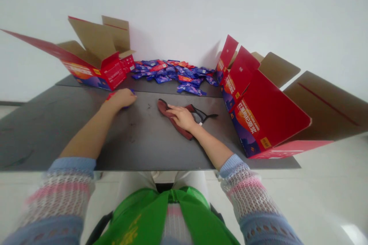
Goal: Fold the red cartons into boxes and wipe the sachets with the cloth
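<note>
On the left of the grey table, my left hand (124, 98) is closed around a small red and blue packet (110, 95), whose ends stick out past the fingers. Near the middle, my right hand (181, 118) lies with its fingers extended on a dark red cloth item with black straps (178, 127). The straps (205, 115) curl out to the right of the hand. Behind both hands, a pile of blue and red packets (172, 72) is spread along the back of the table.
Open red cartons stand at the back left (94, 72) and along the right side (258, 122), their flaps spread outward. A white wall (184, 11) rises behind the table (155, 149). The table's front edge runs just before my green apron (155, 218).
</note>
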Demonstrator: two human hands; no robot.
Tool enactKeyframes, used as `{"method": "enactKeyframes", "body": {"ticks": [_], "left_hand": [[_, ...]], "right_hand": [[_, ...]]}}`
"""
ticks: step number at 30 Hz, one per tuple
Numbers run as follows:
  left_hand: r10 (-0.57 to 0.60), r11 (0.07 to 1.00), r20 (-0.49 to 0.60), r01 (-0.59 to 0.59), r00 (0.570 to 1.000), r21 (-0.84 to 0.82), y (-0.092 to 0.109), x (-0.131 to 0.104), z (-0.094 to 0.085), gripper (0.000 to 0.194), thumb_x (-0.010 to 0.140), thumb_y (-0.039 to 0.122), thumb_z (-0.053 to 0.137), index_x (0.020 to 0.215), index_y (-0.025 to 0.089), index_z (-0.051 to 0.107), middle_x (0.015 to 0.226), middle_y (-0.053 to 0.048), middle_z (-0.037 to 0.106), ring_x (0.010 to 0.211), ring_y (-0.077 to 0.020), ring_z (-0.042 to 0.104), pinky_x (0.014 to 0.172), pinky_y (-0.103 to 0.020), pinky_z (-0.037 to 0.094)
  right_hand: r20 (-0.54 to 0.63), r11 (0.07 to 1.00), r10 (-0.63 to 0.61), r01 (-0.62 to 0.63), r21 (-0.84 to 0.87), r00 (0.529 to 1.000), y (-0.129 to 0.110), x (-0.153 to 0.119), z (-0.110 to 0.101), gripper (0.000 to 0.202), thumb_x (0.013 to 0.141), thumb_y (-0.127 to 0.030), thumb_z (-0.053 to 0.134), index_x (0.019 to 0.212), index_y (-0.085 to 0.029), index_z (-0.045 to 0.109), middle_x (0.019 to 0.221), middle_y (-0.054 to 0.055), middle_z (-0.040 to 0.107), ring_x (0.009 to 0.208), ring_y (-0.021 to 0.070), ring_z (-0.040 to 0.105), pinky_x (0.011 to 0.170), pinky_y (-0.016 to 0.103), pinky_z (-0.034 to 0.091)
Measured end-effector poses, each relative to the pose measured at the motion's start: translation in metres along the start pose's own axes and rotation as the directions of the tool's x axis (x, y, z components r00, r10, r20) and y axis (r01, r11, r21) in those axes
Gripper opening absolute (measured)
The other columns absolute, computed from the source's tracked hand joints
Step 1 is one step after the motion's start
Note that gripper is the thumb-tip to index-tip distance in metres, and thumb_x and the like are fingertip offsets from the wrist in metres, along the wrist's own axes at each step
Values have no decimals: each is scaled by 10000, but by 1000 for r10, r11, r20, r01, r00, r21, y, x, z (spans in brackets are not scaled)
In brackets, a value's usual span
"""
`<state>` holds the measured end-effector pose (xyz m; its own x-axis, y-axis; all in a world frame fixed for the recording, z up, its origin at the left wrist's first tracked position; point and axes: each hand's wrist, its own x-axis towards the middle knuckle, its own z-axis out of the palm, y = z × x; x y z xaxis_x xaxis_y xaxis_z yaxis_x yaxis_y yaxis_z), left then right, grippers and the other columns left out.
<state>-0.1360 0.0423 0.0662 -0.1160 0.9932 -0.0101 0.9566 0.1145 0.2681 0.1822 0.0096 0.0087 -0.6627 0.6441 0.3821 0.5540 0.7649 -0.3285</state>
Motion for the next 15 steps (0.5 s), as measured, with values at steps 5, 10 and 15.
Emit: {"method": "enactKeyframes", "body": {"ticks": [5, 10, 15], "left_hand": [[92, 989, -250, -119, 964, -92, 45, 65, -6, 379, 780, 138, 543, 1085, 104, 767, 1092, -154, 745, 1056, -285, 662, 987, -381, 471], [271, 812, -317, -393, 909, -431, 139, 117, 35, 450, 765, 92, 455, 1092, 76, 764, 1080, -112, 761, 988, -198, 679, 941, -284, 500], [736, 653, -41, -725, 675, -219, 206, 135, 67, 571, 593, 66, 573, 1134, 116, 751, 1338, -129, 654, 1426, -261, 379, 1175, -328, 258]], "right_hand": [[-70, 989, 105, -111, -94, 992, 19, -6, -13, 386, 952, -102, 435, 1169, -250, 718, 1329, 58, 624, 1143, 234, 555, 989, 379, 434], [-61, 944, 263, -270, -189, 963, 27, -8, -16, 323, 973, -185, 478, 1133, -295, 737, 1163, 54, 660, 1016, 243, 529, 869, 367, 440], [-54, 930, 251, -256, -263, 966, 21, -9, -15, 348, 982, -193, 478, 1212, -344, 691, 1186, 33, 650, 1041, 242, 509, 840, 365, 438]]}}
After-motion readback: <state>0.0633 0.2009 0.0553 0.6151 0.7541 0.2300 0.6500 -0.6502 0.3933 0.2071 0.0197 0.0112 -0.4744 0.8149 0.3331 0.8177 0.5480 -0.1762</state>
